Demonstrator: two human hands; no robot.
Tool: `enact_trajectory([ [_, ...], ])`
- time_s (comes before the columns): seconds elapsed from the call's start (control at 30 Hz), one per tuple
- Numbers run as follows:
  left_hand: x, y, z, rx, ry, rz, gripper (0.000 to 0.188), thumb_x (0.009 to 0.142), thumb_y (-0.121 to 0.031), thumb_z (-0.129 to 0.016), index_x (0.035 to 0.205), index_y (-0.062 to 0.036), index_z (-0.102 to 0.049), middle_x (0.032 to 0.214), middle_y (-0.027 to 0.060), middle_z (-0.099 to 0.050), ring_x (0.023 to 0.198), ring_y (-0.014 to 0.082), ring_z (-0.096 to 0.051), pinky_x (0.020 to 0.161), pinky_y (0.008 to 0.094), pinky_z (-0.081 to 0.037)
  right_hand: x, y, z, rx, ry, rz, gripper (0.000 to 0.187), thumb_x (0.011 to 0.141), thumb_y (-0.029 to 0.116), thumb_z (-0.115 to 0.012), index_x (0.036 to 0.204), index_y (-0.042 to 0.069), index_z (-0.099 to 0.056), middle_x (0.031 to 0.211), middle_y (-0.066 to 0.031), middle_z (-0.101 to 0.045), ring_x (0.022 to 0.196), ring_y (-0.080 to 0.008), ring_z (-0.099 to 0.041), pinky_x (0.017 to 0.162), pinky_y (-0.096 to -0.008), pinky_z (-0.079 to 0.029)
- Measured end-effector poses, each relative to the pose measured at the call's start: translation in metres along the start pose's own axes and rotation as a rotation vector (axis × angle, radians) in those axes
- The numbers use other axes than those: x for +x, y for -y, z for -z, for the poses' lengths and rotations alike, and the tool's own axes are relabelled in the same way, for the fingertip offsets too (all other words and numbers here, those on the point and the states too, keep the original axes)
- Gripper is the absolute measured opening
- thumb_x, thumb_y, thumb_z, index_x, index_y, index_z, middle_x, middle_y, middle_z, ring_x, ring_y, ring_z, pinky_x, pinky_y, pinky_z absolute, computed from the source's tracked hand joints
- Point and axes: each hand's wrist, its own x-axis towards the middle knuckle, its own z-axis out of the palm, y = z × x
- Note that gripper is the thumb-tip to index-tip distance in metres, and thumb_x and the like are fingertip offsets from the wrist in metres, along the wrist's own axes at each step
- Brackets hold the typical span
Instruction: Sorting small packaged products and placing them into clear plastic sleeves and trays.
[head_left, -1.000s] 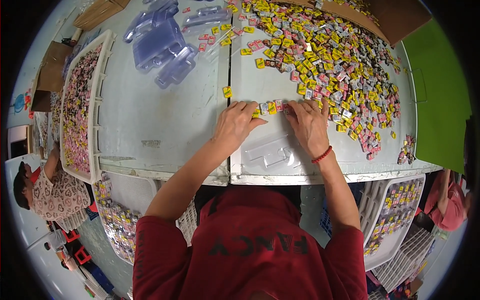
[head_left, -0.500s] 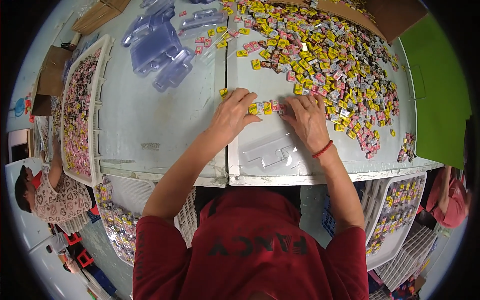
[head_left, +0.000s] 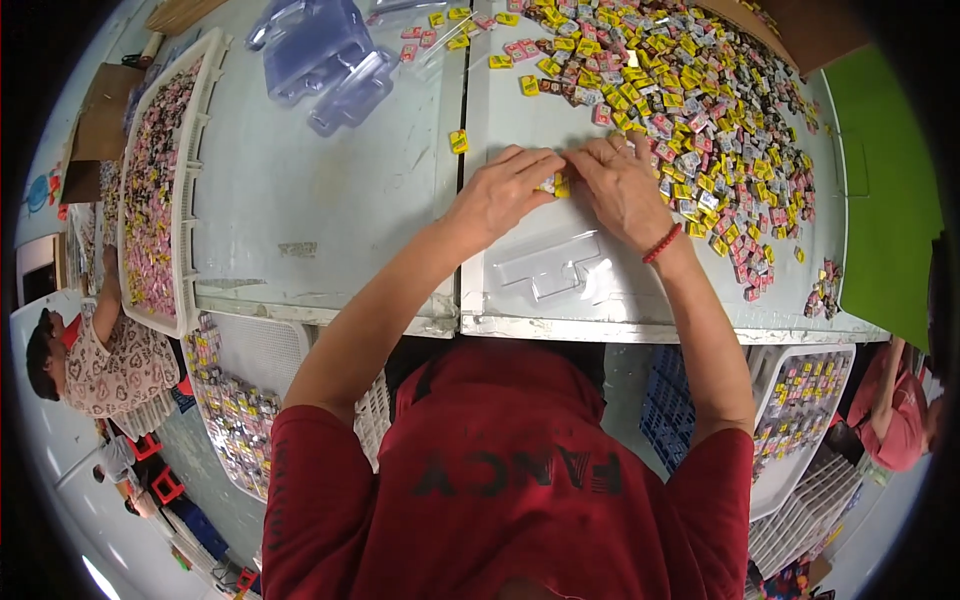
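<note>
My left hand is closed over a short row of small candy-sized boxes; a yellow one and a pale one show beneath its fingers. From the other side my right hand, with a red bead bracelet at the wrist, bends its fingers down against the row's end, partly hiding it. The fingertips of both hands nearly meet. Closer to my body lies a clear plastic blister tray on the white table. A single yellow box rests by the table seam, beyond my left wrist.
A large heap of small yellow, pink, brown and white boxes spreads to the far right. Clear plastic shells are stacked at the far left. White crates stand left and below the table. Co-workers are at both sides.
Both hands have come together and slid slightly away from me, covering most of the box row that showed between them. The view has shifted a little.
</note>
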Motion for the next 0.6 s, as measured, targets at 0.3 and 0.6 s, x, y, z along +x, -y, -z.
enact_trajectory([
  [0.3, -0.01, -0.007, 0.007, -0.035, 0.003, 0.112, 0.052, 0.07, -0.015, -0.078, 0.116, -0.0021, -0.057, 0.115, 0.0102, -0.061, 0.104, 0.0307, -0.056, 0.088, 0.0376, -0.048, -0.031, -0.002, 0.003, 0.167, -0.145, -0.131, 0.043, 0.077, 0.015, -0.073, 0.117, 0.009, -0.06, 0.116, -0.0076, -0.059, 0.108, -0.0255, -0.053, 0.103, -0.0478, -0.032],
  [0.6, 0.003, -0.016, -0.005, 0.08, -0.067, 0.063, 0.056, 0.066, -0.018, -0.08, 0.114, -0.002, -0.057, 0.112, 0.0106, -0.06, 0.103, 0.0296, -0.054, 0.091, 0.0374, -0.046, -0.031, 0.002, 0.001, 0.076, -0.186, -0.191, 0.033, 0.078, 0.015, -0.071, 0.11, 0.009, -0.063, 0.105, -0.0051, -0.062, 0.103, -0.0237, -0.056, 0.103, -0.0525, -0.03],
])
